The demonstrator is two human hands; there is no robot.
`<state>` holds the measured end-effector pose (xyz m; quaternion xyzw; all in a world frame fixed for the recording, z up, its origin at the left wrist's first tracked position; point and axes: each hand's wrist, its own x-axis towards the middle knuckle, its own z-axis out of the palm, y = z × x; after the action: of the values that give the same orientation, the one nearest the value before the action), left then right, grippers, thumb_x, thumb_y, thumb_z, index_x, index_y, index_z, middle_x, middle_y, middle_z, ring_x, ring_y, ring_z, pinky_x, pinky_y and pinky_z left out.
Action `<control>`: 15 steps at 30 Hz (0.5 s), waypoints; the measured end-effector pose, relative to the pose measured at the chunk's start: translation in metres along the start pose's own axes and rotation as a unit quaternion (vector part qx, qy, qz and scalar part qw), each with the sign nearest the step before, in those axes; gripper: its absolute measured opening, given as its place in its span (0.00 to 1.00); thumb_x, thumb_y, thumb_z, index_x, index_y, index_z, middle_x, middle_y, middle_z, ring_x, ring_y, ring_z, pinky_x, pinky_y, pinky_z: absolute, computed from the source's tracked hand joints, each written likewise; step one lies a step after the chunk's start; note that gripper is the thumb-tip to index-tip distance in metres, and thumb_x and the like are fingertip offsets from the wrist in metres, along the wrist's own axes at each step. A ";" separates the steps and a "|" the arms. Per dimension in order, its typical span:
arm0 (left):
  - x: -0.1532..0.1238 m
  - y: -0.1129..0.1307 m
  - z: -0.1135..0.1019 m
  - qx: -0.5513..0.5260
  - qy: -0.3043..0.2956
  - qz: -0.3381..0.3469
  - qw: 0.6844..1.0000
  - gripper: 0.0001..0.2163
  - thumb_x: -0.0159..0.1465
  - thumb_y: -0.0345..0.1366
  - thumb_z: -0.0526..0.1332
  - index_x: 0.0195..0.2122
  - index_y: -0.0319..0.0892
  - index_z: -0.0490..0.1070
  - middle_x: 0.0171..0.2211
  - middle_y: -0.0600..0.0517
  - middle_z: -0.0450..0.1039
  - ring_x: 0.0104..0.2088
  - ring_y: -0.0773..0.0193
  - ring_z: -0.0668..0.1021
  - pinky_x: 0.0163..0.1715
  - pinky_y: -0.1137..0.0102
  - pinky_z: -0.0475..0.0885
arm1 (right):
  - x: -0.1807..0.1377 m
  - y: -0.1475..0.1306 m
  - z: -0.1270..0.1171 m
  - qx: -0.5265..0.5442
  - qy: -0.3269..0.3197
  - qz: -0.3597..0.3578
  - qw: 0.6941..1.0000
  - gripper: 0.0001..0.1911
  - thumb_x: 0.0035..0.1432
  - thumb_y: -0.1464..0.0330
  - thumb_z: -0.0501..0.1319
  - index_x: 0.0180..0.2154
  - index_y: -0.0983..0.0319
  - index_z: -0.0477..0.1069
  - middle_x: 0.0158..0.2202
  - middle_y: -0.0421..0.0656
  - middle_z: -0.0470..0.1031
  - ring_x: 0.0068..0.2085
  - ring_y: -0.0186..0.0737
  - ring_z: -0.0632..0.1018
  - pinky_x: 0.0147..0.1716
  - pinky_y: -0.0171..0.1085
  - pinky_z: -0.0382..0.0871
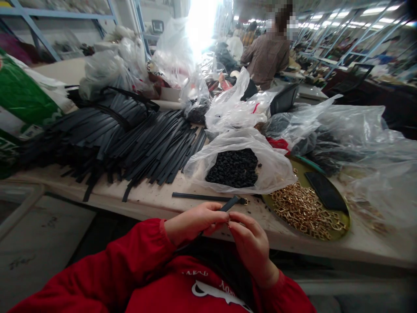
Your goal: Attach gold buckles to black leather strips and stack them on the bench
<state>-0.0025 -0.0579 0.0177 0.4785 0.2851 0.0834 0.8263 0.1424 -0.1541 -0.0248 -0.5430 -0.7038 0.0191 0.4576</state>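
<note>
My left hand (198, 219) pinches a narrow black strap (230, 203) near its end, just above my lap at the table's front edge. The strap's tip carries a small gold piece (243, 201). My right hand (249, 241) is closed in a pinch beside the left, fingertips meeting it at the strap. Whether something small is in the right fingers I cannot make out. Another black strap (198, 197) lies flat on the table just beyond my hands. Both sleeves are red.
A big heap of black straps (130, 139) covers the table's left. A clear bag of small black pieces (233, 167) lies ahead. A round tray (345, 213) of gold buckles with a dark phone sits right. More plastic bags lie behind. A person sits with their back turned at the far end.
</note>
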 end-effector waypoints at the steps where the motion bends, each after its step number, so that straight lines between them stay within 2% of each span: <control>1: -0.001 0.000 0.001 -0.003 0.005 0.007 1.000 0.07 0.53 0.37 0.57 0.27 0.39 0.62 0.18 0.61 0.54 0.16 0.76 0.55 0.14 0.76 0.46 | -0.001 0.001 0.000 -0.007 -0.003 -0.012 1.000 0.22 0.51 0.79 0.58 0.44 0.49 0.68 0.42 0.41 0.74 0.41 0.41 0.75 0.37 0.41 0.72; 4: -0.001 -0.002 0.006 -0.008 0.030 0.015 0.999 0.07 0.53 0.37 0.57 0.27 0.40 0.60 0.18 0.62 0.52 0.16 0.76 0.53 0.14 0.76 0.45 | -0.004 0.003 -0.002 -0.044 -0.007 -0.046 0.998 0.24 0.50 0.79 0.58 0.45 0.48 0.67 0.41 0.41 0.74 0.42 0.42 0.75 0.39 0.42 0.70; 9: 0.000 -0.005 0.013 0.026 0.092 0.010 0.995 0.04 0.53 0.34 0.54 0.27 0.40 0.60 0.18 0.61 0.53 0.17 0.76 0.55 0.15 0.77 0.48 | -0.006 0.008 -0.003 -0.078 -0.033 -0.073 0.994 0.21 0.52 0.78 0.58 0.42 0.47 0.69 0.40 0.40 0.75 0.41 0.41 0.75 0.39 0.42 0.69; 12: 0.001 -0.006 0.014 0.085 0.121 0.032 0.988 0.05 0.53 0.33 0.53 0.29 0.38 0.63 0.21 0.59 0.57 0.21 0.74 0.59 0.19 0.78 0.54 | -0.008 0.008 -0.001 -0.038 -0.019 -0.027 0.999 0.17 0.52 0.77 0.57 0.39 0.50 0.71 0.39 0.41 0.74 0.39 0.41 0.75 0.37 0.42 0.70; 15: 0.002 -0.005 0.015 0.120 0.118 0.072 0.983 0.06 0.53 0.33 0.54 0.30 0.36 0.66 0.23 0.57 0.60 0.25 0.72 0.62 0.25 0.77 0.58 | -0.008 0.005 0.001 0.017 -0.001 0.035 0.999 0.15 0.53 0.77 0.57 0.37 0.52 0.72 0.39 0.42 0.72 0.39 0.40 0.74 0.36 0.40 0.71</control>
<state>0.0064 -0.0711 0.0189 0.5799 0.3532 0.1639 0.7156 0.1450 -0.1578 -0.0332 -0.5594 -0.6845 0.0472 0.4650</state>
